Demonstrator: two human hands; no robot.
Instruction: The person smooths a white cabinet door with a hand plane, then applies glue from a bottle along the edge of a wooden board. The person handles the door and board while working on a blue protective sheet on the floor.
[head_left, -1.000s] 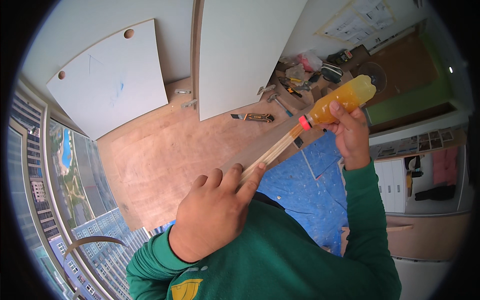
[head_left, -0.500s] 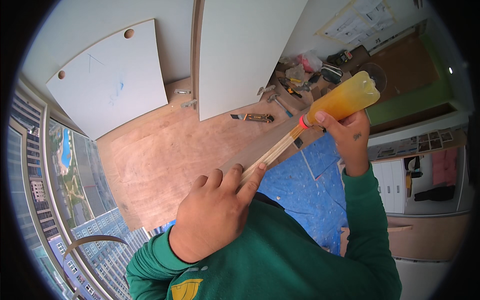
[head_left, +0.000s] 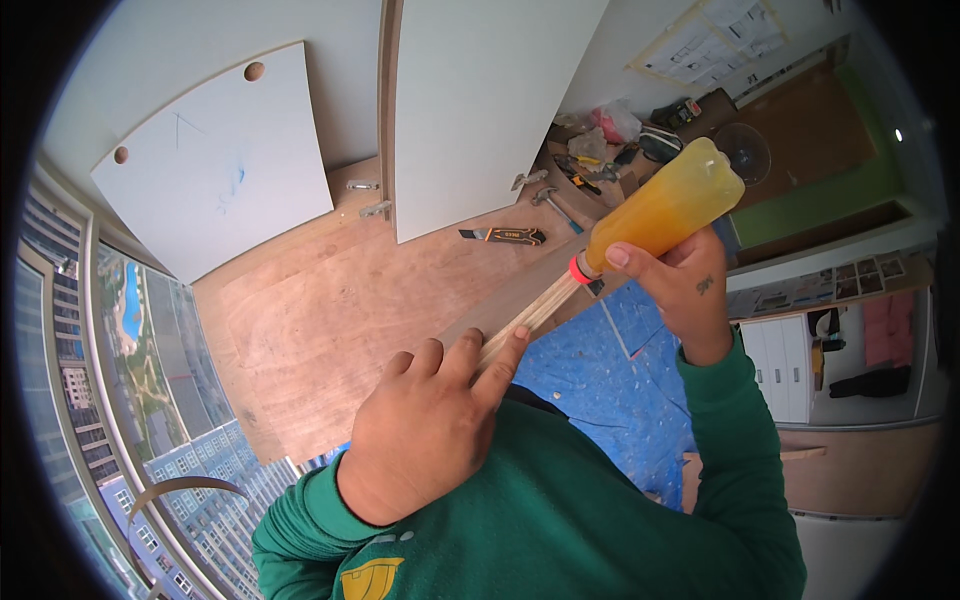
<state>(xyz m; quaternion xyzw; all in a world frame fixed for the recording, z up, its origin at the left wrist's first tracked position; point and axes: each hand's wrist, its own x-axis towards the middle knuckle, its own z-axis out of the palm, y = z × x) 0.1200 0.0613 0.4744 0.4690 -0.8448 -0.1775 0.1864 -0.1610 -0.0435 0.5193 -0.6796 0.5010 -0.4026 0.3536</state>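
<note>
My right hand (head_left: 692,295) is wrapped round a clear plastic bottle (head_left: 668,198) of yellow-orange liquid. The bottle is tilted, its base up and to the right. Its red-ringed mouth (head_left: 580,270) points down-left and meets a narrow, pale, layered wooden edge (head_left: 540,308). Closed on the lower end of that wood is my left hand (head_left: 420,430), its thumb along the edge. How far the wood runs under the left hand is hidden.
A utility knife (head_left: 502,236) and a hammer (head_left: 556,208) lie on the plywood surface (head_left: 320,310) beyond my hands. White panels (head_left: 225,165) lean behind it. Tools and bags are heaped at the far right. Blue sheeting (head_left: 600,370) covers the floor below; windows stand at left.
My right hand has moved the bottle down and to the left along the wooden edge, closer to my left hand. The left hand has stayed nearly still.
</note>
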